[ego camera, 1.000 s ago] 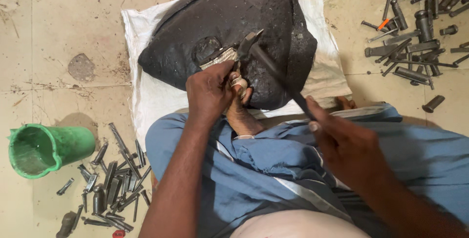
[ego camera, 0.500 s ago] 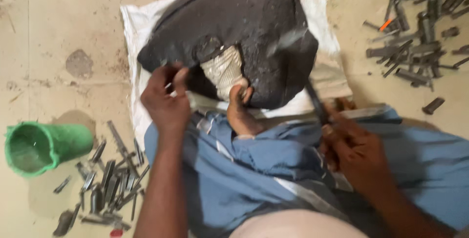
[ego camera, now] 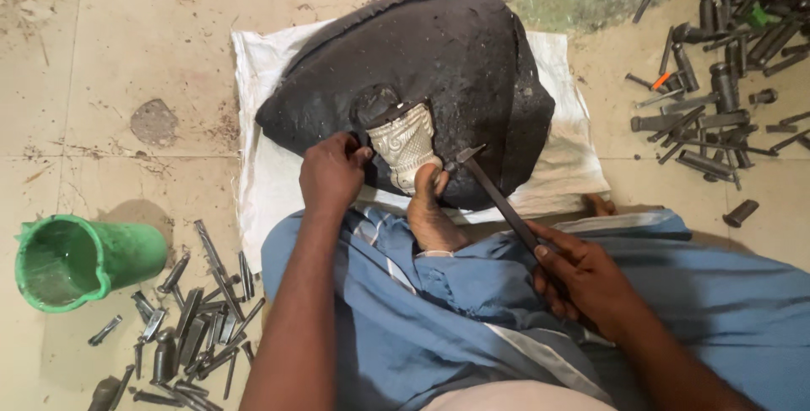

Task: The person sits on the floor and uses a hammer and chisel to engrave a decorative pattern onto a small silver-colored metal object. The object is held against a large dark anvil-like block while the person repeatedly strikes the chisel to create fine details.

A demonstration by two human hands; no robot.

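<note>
Between hands, pale embossed metal piece [ego camera: 405, 143] sits bedded in black pitch mound [ego camera: 422, 82], foot [ego camera: 430, 208] bracing it. Left hand [ego camera: 332, 175] clenched at piece's edge, contents unclear. Right hand [ego camera: 582, 280] grips hammer [ego camera: 494, 191] handle. Piece looks thin, stiff, dentable; handle by edges.

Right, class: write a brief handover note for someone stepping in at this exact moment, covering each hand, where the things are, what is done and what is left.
Left hand: fingers closed at the edge of the pale embossed metal piece, which is set in the black pitch block.
Right hand: holds the small hammer, head lowered beside the piece, not striking.
A bare foot braces the block, which sits on a white cloth.
Punches lie at left beside a green cup; more tools at right.
Done: a relief pattern shows. What remains cannot be judged.
</note>
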